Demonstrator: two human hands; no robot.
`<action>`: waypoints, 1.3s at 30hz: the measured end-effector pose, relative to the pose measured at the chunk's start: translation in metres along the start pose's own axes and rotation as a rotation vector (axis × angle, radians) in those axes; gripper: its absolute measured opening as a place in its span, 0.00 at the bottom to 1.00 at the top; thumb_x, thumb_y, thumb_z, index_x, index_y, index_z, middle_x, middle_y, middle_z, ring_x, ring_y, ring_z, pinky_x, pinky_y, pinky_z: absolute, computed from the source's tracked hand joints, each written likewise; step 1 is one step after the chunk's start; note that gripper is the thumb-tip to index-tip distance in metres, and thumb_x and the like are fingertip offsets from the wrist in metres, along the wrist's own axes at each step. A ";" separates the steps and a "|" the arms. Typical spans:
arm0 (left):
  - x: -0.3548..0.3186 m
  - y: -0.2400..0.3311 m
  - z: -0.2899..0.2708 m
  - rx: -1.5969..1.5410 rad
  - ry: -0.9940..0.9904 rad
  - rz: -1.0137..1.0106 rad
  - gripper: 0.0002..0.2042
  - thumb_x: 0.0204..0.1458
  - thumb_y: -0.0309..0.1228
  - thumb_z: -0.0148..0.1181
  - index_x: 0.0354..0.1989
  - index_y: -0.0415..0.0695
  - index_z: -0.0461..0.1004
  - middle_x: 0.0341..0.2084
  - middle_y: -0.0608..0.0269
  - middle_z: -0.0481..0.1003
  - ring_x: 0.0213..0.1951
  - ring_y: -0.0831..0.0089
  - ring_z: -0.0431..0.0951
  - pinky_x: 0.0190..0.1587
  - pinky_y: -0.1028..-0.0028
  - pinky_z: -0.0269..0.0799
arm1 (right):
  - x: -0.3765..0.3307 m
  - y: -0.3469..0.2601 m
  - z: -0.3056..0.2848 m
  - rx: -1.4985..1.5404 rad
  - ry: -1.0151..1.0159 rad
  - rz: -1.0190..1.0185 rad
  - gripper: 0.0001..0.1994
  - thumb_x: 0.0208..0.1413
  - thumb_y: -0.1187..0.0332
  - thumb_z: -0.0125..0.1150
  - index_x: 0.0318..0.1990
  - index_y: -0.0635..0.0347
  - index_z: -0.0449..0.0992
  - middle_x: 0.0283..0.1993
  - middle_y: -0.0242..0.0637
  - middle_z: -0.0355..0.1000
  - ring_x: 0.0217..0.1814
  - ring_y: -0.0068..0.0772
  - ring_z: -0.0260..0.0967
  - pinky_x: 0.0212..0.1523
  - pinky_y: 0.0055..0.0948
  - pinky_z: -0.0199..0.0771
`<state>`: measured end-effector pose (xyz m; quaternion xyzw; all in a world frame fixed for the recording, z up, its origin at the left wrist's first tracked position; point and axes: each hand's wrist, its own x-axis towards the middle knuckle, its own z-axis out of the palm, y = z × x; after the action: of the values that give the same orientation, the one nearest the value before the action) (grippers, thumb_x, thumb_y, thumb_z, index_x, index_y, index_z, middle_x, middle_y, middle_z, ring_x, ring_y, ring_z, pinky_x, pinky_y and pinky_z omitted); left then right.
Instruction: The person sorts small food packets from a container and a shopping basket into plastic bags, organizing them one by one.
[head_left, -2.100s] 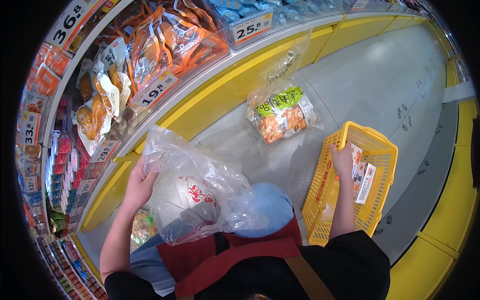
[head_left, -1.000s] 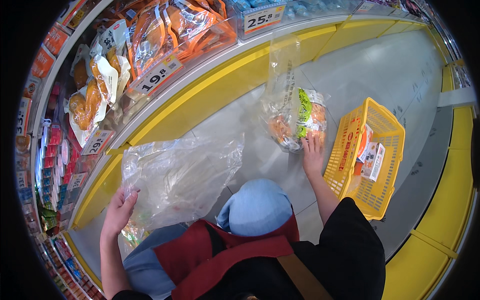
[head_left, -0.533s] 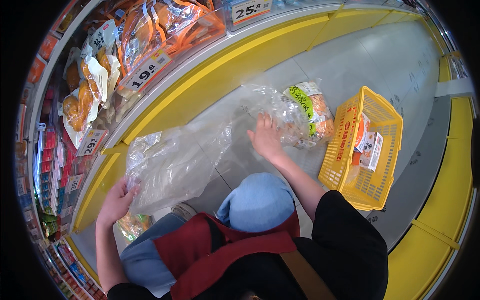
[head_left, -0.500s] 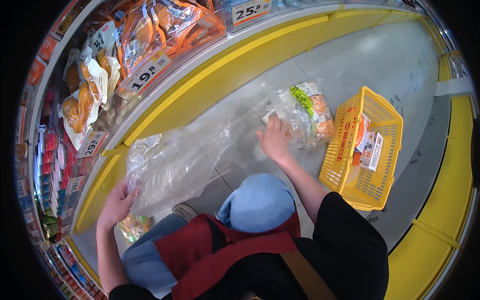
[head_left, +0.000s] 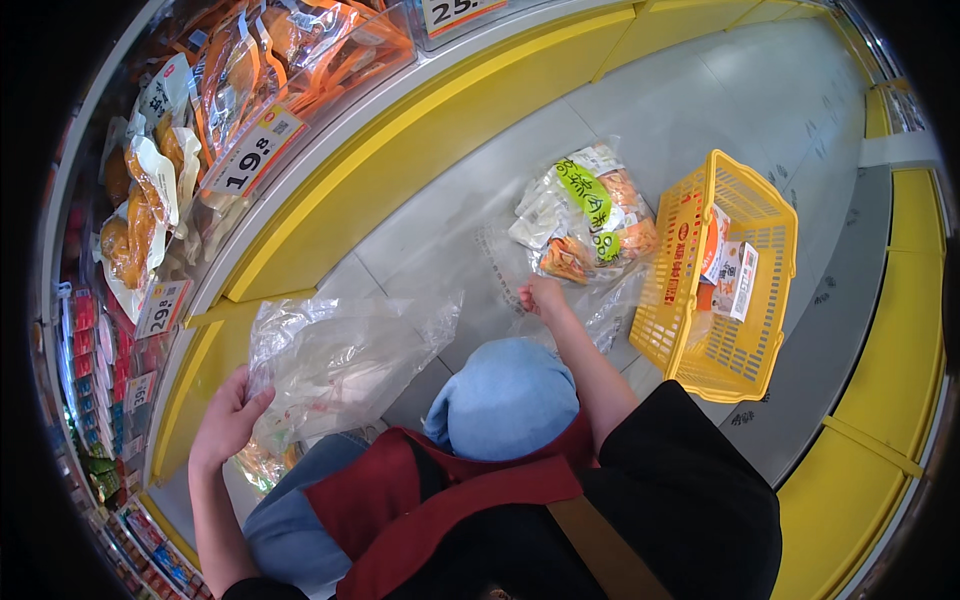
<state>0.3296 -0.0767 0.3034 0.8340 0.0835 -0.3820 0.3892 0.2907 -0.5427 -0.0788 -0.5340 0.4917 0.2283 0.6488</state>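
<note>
My left hand [head_left: 228,420] grips one edge of a large clear plastic bag [head_left: 345,355], which spreads out flat and crumpled over my blue-jeaned knee [head_left: 505,395]. My right hand [head_left: 540,296] is closed on the edge of a second clear bag [head_left: 585,215] lying on the grey floor; that bag holds packs of orange and white food with a green label. A yellow plastic basket [head_left: 690,290] stands just right of my right hand, with a few small boxes inside.
A yellow-edged shelf front [head_left: 400,150] runs along the left, with hanging packs of orange snacks [head_left: 240,70] and price tags above it. Another yellow base [head_left: 880,440] borders the grey floor [head_left: 760,110] on the right. More packets [head_left: 262,462] lie under the large bag.
The left hand has set down a full bag and now holds an empty, flattened one. The right hand let go of the basket, reached to the bag of packs and drew back to its near edge.
</note>
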 end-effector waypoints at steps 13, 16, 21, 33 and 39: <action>-0.016 -0.018 0.005 0.043 0.007 -0.109 0.11 0.60 0.28 0.56 0.48 0.37 0.69 0.32 0.71 0.71 0.36 0.82 0.67 0.42 0.77 0.65 | -0.052 -0.016 -0.036 -1.111 0.774 -1.178 0.24 0.53 0.68 0.59 0.58 0.63 0.66 0.61 0.52 0.62 0.62 0.49 0.61 0.62 0.42 0.62; -0.014 -0.012 0.006 0.063 0.016 -0.108 0.10 0.60 0.29 0.56 0.46 0.38 0.70 0.30 0.72 0.70 0.34 0.82 0.66 0.40 0.78 0.65 | -0.038 -0.045 -0.053 -1.313 0.984 -1.217 0.32 0.44 0.68 0.69 0.59 0.62 0.66 0.60 0.47 0.65 0.63 0.49 0.63 0.61 0.44 0.63; -0.019 -0.017 0.007 0.109 0.021 -0.074 0.09 0.60 0.28 0.56 0.45 0.38 0.70 0.29 0.72 0.69 0.33 0.82 0.65 0.38 0.77 0.65 | -0.046 -0.100 -0.052 -1.243 0.486 -0.445 0.41 0.33 0.56 0.78 0.58 0.62 0.68 0.61 0.41 0.67 0.58 0.43 0.69 0.58 0.46 0.69; -0.005 -0.019 0.011 0.086 -0.066 -0.044 0.10 0.60 0.28 0.56 0.46 0.38 0.69 0.31 0.72 0.70 0.35 0.83 0.66 0.40 0.77 0.64 | -0.019 -0.106 -0.064 -1.100 0.494 -0.529 0.43 0.32 0.41 0.73 0.56 0.58 0.69 0.51 0.45 0.72 0.55 0.45 0.71 0.54 0.45 0.68; -0.003 -0.019 0.012 0.008 -0.081 -0.035 0.11 0.60 0.28 0.56 0.48 0.38 0.69 0.34 0.72 0.70 0.37 0.83 0.66 0.42 0.78 0.64 | -0.039 -0.062 -0.054 -1.359 0.946 -0.994 0.41 0.34 0.39 0.70 0.53 0.60 0.70 0.48 0.45 0.72 0.52 0.44 0.71 0.50 0.44 0.68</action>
<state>0.3124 -0.0714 0.2892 0.8178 0.0809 -0.4226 0.3822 0.3043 -0.6037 -0.0119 -0.9794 0.1827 -0.0753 -0.0414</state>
